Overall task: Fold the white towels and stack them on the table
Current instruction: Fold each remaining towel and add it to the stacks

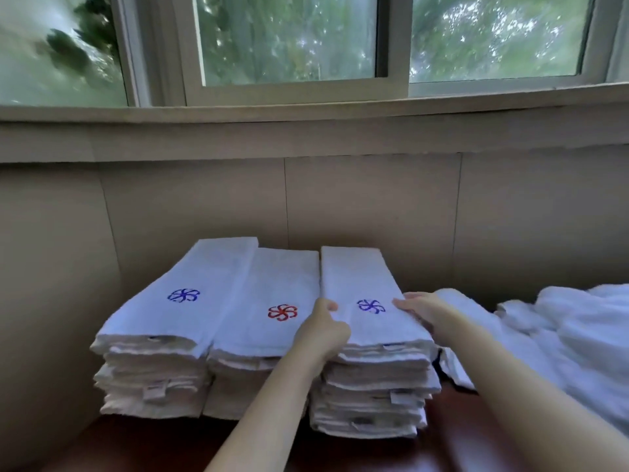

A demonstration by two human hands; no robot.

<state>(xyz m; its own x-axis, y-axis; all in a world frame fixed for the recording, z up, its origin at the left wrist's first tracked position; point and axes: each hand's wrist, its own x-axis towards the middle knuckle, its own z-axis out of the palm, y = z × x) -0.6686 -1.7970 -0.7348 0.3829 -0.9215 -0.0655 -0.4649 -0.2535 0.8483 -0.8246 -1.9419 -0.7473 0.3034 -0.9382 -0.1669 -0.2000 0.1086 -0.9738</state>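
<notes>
Three stacks of folded white towels stand side by side on a dark wooden table. The left stack shows a blue pinwheel mark, the middle stack a red one, the right stack a blue one. My left hand grips the left edge of the top towel on the right stack, thumb on top. My right hand lies on that towel's right edge with its fingers fairly straight, pressing down.
A heap of unfolded white towels lies on the table to the right of the stacks. A beige panelled wall rises right behind the stacks, with a window sill and windows above.
</notes>
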